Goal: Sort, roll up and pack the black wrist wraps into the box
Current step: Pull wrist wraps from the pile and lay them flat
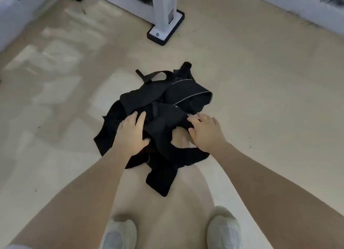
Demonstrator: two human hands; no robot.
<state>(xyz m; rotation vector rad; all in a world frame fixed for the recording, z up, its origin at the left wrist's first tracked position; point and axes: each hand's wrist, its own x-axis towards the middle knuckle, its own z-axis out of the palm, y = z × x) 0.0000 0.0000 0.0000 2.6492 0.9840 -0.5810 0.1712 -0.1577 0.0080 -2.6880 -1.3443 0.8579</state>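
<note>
evidently little has been done: the tangled heap of black fabric wrist wraps (158, 118) is lying unsorted on the pale floor (260, 100), pressed by the spread left hand (130, 135) and right hand (204, 131), nothing rolled, no box seen.

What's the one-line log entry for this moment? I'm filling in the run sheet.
stage: sorting | wraps: tangled pile on floor | left hand: flat on pile | right hand: flat on pile | rolled: none visible | box: not in view
</note>
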